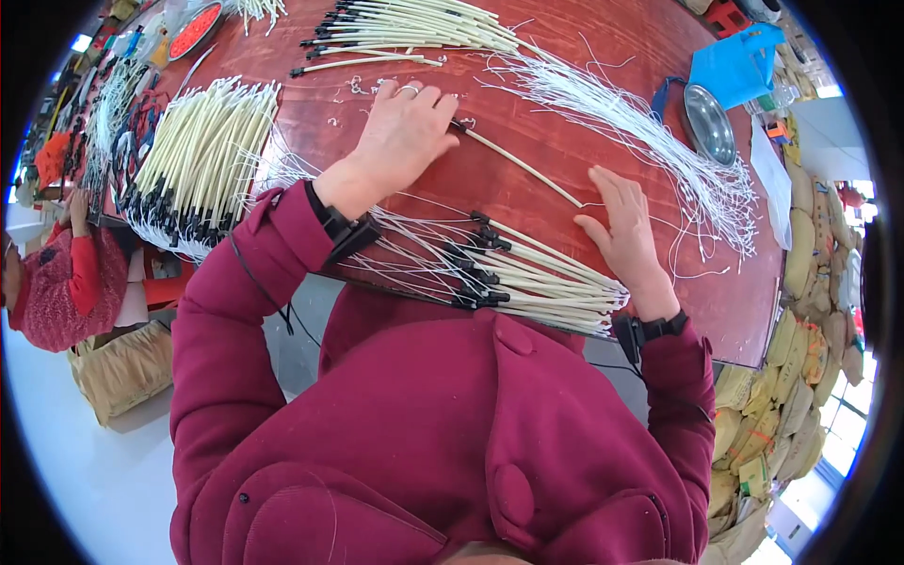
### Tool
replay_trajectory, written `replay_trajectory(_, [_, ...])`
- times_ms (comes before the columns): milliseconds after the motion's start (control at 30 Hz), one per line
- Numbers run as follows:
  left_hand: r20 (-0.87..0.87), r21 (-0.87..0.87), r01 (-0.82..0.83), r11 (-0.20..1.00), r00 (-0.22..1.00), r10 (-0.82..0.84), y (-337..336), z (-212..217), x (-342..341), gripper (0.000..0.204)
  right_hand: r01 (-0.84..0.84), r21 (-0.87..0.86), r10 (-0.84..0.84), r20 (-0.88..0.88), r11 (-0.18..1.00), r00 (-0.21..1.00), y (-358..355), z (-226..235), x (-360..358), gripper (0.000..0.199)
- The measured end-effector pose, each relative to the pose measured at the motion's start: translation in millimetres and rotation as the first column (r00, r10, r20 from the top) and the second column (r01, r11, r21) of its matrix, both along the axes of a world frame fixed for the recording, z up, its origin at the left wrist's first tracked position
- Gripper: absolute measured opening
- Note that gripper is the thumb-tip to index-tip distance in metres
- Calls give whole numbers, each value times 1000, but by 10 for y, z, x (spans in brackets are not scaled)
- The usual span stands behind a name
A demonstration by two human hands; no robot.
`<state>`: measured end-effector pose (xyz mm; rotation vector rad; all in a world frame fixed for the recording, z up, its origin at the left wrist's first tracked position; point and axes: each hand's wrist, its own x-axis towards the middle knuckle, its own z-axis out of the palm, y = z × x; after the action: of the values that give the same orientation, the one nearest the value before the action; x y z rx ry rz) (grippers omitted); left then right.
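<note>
A single pale yellow tube (pixel 527 168) lies slantwise on the table between my hands, a black piece at its left end and a thin white string at its right. My left hand (pixel 400 137) is palm down, fingers loosely bent and spread; the black end sits in the gap between thumb and forefinger. Around the other end, my right hand (pixel 621 226) is open, thumb and fingers apart; whether it touches the tube I cannot tell. Close to my body lies a bundle of similar tubes (pixel 556 282), black ends left, white strings (pixel 405 240) trailing from them.
More tubes (pixel 405 28) lie at the far side, with long white strings (pixel 621 108) running right. A thick pile (pixel 207 132) is at the left. A metal dish (pixel 709 125) and blue container (pixel 739 64) stand right, a bowl of red bits (pixel 193 33) far left. Another person (pixel 71 282) is at the left.
</note>
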<state>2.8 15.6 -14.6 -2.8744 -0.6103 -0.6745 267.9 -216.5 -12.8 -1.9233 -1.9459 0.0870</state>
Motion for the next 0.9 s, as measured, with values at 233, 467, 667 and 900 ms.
replay_trajectory(233, [-70,-167,23,986,997,-35,58,-167,-45,7,-143,61,140,44,988,989,298,-39,-278,27])
replay_trajectory(467, [116,-243,-128,962,980,160,441,87,-1024,11,-79,77,82,-35,994,996,51,-36,-81,12])
replay_trajectory(667, [-271,-104,-550,828,817,509,423,415,-1849,19,-59,-70,48,-154,996,987,-442,87,-5,15])
replay_trajectory(900, [57,-557,143,818,989,-133,-361,361,-609,23,-45,-78,29,-197,996,980,-521,147,-42,18])
